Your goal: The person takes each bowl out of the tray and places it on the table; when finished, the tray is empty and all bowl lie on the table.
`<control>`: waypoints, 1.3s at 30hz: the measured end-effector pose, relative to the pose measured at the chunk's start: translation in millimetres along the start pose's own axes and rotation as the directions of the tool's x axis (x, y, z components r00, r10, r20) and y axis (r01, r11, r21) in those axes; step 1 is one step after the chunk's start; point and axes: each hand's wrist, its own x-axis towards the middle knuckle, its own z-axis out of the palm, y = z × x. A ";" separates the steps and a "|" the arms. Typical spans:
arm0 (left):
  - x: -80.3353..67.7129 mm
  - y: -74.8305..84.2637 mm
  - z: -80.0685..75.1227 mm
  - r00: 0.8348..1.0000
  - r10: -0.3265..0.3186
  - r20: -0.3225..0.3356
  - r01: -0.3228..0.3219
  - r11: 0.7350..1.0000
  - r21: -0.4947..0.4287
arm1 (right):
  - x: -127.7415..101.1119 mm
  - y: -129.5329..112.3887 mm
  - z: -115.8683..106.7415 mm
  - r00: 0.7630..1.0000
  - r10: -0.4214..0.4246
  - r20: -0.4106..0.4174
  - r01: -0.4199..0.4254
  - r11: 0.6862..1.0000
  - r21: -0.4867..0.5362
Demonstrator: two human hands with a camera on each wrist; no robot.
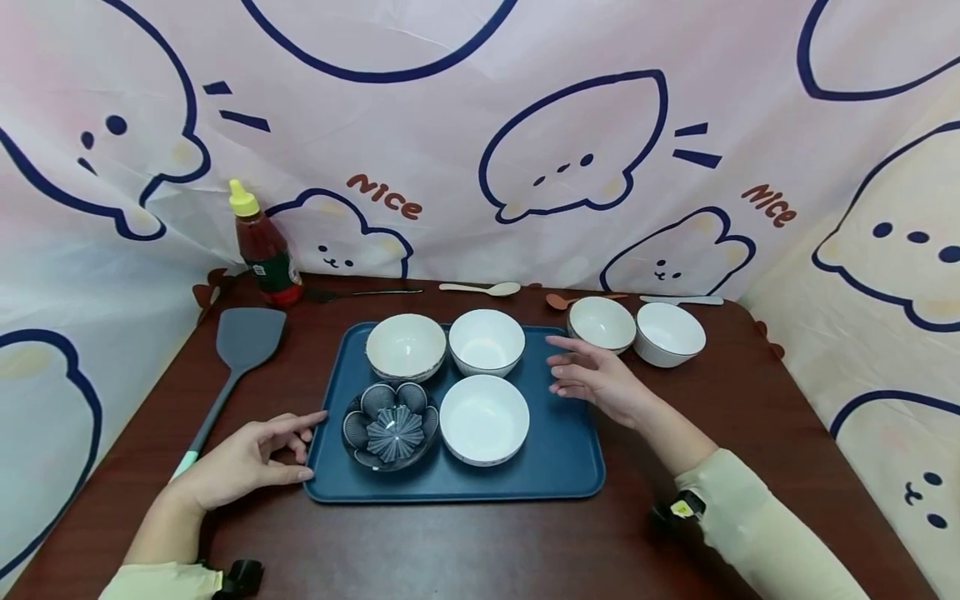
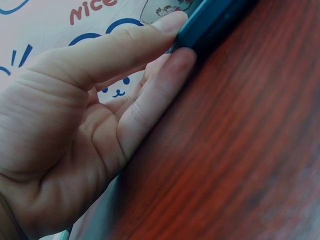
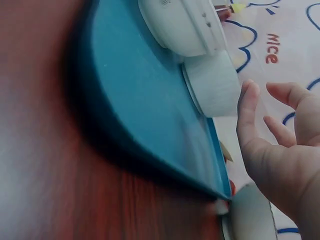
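A dark blue tray lies mid-table and carries a cream bowl, two white bowls and a dark flower-patterned dish. My left hand rests on the table at the tray's left edge. In the left wrist view its straight thumb and finger touch the tray rim. My right hand hovers open over the tray's right side and holds nothing. The right wrist view shows its spread fingers near a white bowl on the tray.
Two more white bowls stand on the brown table right of the tray. A red sauce bottle and a grey spatula sit at the left. Spoons lie along the back. A printed curtain encloses the table.
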 end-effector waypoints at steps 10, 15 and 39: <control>-1.9 -0.4 0.8 0.999 -0.016 0.032 0.017 0.999 -0.045 | 42.9 11.1 16.5 0.999 0.030 0.025 -0.030 0.999 0.023; 0.0 -0.2 0.7 1.000 0.003 0.031 -0.002 0.999 -0.044 | 59.4 11.7 21.4 0.997 0.068 0.045 -0.071 0.994 0.080; 1.0 2.4 0.0 1.000 -0.011 0.012 0.011 1.000 -0.006 | 58.4 -12.0 19.4 1.000 -0.018 -0.013 0.018 0.997 0.069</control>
